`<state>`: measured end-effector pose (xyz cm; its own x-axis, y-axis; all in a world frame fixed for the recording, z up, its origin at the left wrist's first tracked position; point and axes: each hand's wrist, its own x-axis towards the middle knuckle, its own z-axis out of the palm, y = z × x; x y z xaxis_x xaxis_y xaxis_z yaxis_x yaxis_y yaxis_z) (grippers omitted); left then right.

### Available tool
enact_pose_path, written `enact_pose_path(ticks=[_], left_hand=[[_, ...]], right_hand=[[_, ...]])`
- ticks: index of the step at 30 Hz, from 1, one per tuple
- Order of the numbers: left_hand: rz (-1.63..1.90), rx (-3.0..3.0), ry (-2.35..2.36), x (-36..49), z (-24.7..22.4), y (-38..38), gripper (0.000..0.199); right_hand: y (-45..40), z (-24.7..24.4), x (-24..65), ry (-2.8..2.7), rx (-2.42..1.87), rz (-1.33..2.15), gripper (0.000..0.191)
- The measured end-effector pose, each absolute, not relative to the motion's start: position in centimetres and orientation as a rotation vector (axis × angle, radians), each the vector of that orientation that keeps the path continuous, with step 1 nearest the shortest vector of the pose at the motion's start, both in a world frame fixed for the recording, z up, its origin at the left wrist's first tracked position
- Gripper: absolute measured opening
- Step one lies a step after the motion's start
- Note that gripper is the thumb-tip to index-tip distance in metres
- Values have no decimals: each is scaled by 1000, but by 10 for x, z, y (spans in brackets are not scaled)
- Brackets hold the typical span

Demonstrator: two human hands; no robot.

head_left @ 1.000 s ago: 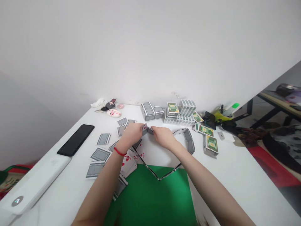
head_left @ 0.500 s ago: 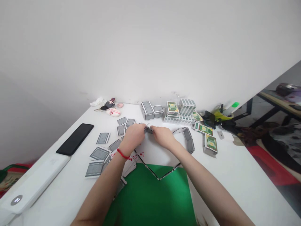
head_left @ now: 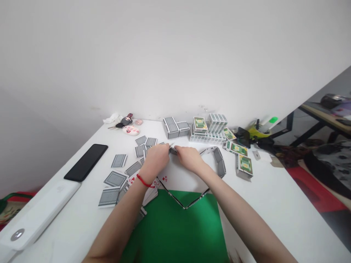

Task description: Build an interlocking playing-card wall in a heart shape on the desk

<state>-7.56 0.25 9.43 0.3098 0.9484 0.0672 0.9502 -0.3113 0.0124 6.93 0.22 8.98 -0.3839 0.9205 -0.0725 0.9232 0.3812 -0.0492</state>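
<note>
A ring of playing cards (head_left: 219, 161) joined end to end stands on edge around my hands, partly over a green sheet (head_left: 189, 233). At the ring's far side, a playing card (head_left: 173, 150) sits between my fingertips. My left hand (head_left: 157, 157), with a red cord at its wrist, is closed in a pinch on the card's left part. From the other side my right hand (head_left: 188, 157) pinches the same stretch of cards. My fingers hide the exact joint. Loose playing cards (head_left: 116, 178) lie left of my left forearm, some face up and partly covered by it.
Behind the ring stand gray-patterned card blocks (head_left: 171, 126) and stacked card boxes (head_left: 208, 137). More green-and-yellow card boxes (head_left: 245, 166) lie to the right. A black phone (head_left: 86, 162) and a long white device (head_left: 44, 213) occupy the left side. Keys and trinkets (head_left: 127, 122) lie by the wall.
The whole view has shifted slightly. Both hands keep their pinch at the ring's far side, with only a slight shift of the fingers around the card.
</note>
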Motion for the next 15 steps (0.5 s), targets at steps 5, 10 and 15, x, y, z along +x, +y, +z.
enact_pose_path(ticks=[5,10,15], left_hand=[[-107,-2510,-1829,-77,95,2,27],[-136,-2560,-1851,-79,94,5,34],[-178,-2559,-1852,-84,92,9,36]], right_hand=[[1,92,68,2564,1729,-138,28],[1,94,67,2527,1739,-168,29],[1,93,68,2548,1750,-167,28]])
